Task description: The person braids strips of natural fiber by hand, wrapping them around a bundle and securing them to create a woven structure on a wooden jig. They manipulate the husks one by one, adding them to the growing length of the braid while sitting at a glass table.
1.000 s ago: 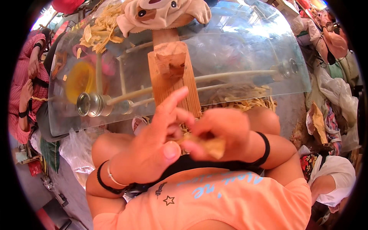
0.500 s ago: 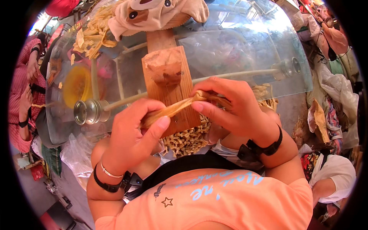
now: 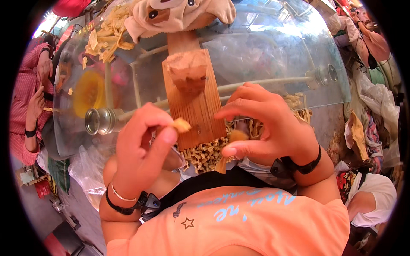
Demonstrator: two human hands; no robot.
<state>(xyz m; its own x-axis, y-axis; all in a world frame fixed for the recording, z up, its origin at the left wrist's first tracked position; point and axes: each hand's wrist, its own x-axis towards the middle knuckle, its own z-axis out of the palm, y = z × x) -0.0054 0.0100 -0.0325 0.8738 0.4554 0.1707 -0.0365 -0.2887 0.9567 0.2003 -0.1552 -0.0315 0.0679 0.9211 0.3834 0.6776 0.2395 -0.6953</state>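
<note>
My left hand point(image 3: 143, 138) pinches a short piece of dried yellow strip point(image 3: 182, 125) between thumb and forefinger, just over the left side of a wooden board point(image 3: 194, 109). My right hand point(image 3: 269, 126) is open, its thumb and fingers spread to the right of the board. A blurred brownish-yellow piece point(image 3: 238, 136) shows between that thumb and fingers, seemingly loose, with another yellow piece point(image 3: 221, 165) lower down. Below the board's near end lies a heap of small, curled yellow-brown pieces point(image 3: 200, 153). A thick wooden block point(image 3: 188, 70) stands on the board.
Under the board is a glass tabletop point(image 3: 239, 55) with metal-capped bars. Dried strips point(image 3: 112, 36) are piled at its far left, beside a plush animal-faced cloth point(image 3: 171, 17). A person in a striped sleeve point(image 3: 32, 102) sits at left. Bags and cloths point(image 3: 380, 98) crowd the right.
The long strip stretched between both hands is now apart. My left hand retains a short piece; my right hand has opened and moved slightly down, and loose pieces appear below it.
</note>
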